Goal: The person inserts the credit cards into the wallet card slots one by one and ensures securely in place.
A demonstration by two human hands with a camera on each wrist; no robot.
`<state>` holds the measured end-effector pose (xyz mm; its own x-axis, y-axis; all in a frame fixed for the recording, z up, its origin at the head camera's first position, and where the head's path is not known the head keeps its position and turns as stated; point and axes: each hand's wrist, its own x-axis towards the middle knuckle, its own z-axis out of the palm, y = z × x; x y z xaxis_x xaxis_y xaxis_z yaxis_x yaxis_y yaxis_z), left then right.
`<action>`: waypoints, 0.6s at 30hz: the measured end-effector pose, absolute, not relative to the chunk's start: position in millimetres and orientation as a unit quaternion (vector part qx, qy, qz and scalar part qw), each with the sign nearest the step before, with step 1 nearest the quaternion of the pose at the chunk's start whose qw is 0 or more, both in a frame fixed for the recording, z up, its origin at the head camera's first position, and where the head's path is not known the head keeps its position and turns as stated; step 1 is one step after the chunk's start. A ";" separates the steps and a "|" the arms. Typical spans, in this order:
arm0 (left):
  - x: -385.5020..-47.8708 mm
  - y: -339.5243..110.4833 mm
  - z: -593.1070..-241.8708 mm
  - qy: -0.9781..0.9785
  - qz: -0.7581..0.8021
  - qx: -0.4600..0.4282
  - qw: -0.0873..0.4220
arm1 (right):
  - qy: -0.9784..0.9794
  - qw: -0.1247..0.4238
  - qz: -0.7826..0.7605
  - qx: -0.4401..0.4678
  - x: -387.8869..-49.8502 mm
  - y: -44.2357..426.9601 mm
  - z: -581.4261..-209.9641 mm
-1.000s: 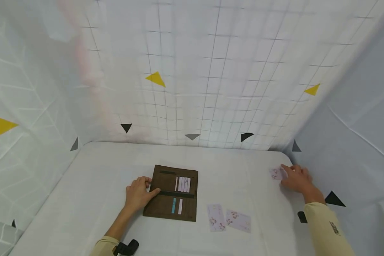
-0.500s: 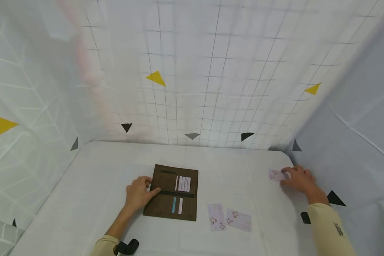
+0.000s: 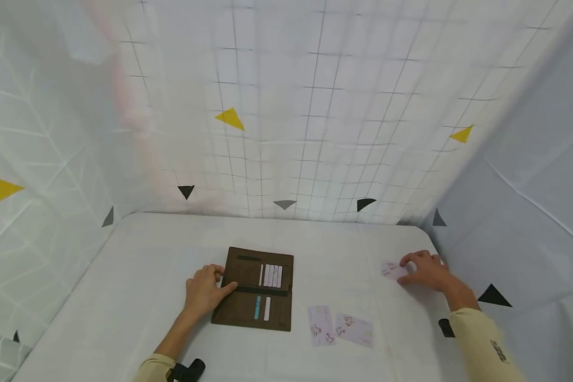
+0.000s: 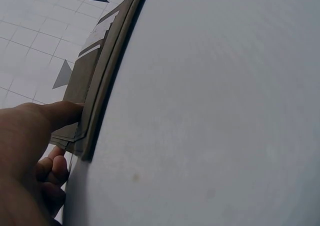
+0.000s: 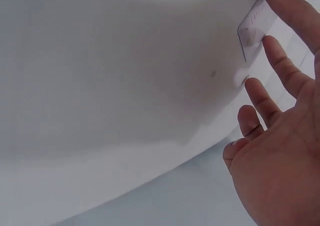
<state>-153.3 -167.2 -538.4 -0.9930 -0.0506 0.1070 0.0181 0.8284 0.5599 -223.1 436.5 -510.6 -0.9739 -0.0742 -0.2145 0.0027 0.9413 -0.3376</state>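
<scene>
An open brown wallet (image 3: 253, 313) lies on the white table, with several cards in its slots, one of them blue (image 3: 257, 307). At its left edge my left hand (image 3: 203, 291) grips it, thumb on top and fingers at the side; the left wrist view shows the thumb across the wallet's edge (image 4: 102, 81). Near the table's right side, my right hand (image 3: 427, 273) pinches a pale floral card (image 3: 392, 270) between thumb and index finger. The right wrist view shows part of this card (image 5: 254, 28); the other fingers are spread loosely.
Two more pale floral cards lie right of the wallet, one upright (image 3: 321, 325) and one slanted (image 3: 354, 330). White tabletop (image 3: 162, 239) surrounds them. A gridded white sheet (image 3: 286, 132) hangs behind, with a white side sheet (image 3: 530, 212) close by the right arm.
My right hand has taken the card by its edges and moved it left and slightly nearer. The left hand and wallet keep their place; the head view has shifted slightly.
</scene>
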 end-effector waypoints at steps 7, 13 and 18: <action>-154.5 -168.0 -539.9 -0.955 -0.291 0.013 0.052 | 0.979 0.117 -0.159 -0.048 -217.5 403.3 -504.9; -155.3 -168.2 -540.8 -0.956 -0.289 0.014 0.050 | 0.984 0.103 -0.140 -0.037 -210.0 390.9 -494.0; -155.1 -168.1 -540.5 -0.956 -0.290 0.015 0.049 | 0.982 0.117 -0.146 -0.020 -208.2 392.5 -491.5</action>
